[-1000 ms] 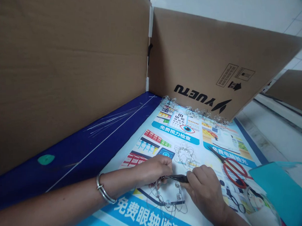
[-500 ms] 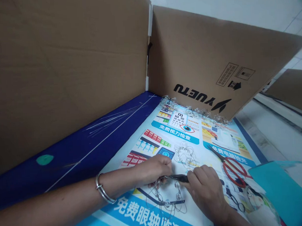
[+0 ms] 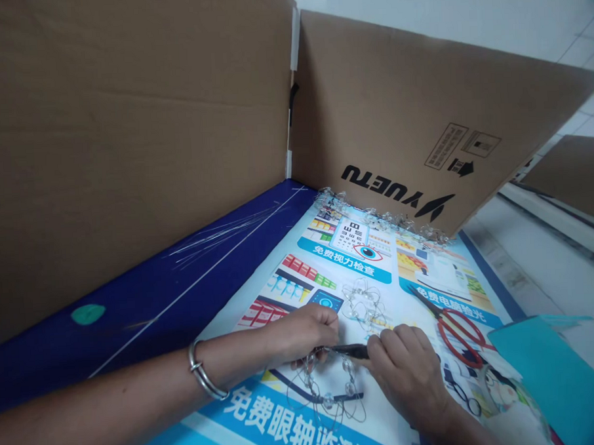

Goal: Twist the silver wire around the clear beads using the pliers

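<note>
My left hand (image 3: 306, 332) is closed, pinching the upper left part of a beaded wire ring (image 3: 328, 401) with clear beads and thin wire loops. Wrapped in my right hand (image 3: 406, 368) is a pair of pliers (image 3: 352, 351) with dark jaws, pointing left. The tips of the jaws meet the wire right beside my left fingertips; whether they grip it cannot be made out. The lower part of the ring hangs just over the printed sheet. Behind my hands lies a second beaded wire ring (image 3: 363, 303).
Red-handled scissors (image 3: 462, 336) lie to the right, near a turquoise folder (image 3: 554, 369) and a roll of clear tape (image 3: 496, 391). Several beaded wire pieces (image 3: 395, 221) line the far edge. Cardboard walls (image 3: 419, 99) stand behind and left. Loose thin wires (image 3: 219, 232) lie on the blue cloth.
The pliers and my right hand have shifted very slightly. My left hand and the beaded ring stay almost in place.
</note>
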Demonstrator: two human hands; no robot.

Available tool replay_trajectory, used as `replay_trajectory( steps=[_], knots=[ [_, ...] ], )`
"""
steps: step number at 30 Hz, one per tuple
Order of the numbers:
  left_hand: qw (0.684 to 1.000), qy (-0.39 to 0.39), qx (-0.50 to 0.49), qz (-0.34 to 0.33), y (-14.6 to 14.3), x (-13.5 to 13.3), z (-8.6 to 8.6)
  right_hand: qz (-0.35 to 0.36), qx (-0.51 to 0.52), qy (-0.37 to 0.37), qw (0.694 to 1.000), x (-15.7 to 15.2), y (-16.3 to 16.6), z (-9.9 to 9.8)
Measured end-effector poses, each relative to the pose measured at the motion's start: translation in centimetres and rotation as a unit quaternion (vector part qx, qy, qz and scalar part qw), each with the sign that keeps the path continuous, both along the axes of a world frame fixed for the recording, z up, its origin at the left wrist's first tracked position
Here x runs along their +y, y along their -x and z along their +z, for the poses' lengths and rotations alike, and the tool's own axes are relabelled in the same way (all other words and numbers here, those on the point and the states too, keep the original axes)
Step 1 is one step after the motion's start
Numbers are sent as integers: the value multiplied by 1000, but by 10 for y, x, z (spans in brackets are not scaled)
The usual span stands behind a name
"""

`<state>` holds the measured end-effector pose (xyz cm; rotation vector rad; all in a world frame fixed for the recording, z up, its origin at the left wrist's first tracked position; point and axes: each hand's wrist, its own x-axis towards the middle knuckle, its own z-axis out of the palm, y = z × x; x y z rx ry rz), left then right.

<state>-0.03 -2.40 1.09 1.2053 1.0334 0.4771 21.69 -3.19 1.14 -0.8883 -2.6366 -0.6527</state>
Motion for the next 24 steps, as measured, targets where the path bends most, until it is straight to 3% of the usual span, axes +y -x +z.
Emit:
replay_trajectory(
  steps=[6, 12, 24],
  knots=[
    [999, -44, 10, 5, -1, -1, -6, 14, 16, 61, 998, 4, 1, 2],
    [998, -60, 30, 1, -2, -1, -1, -5, 56, 160, 985, 6, 2, -3],
    [990, -88, -44, -103, 14, -1, 1, -50, 64, 331, 940, 6, -2, -2]
  ],
)
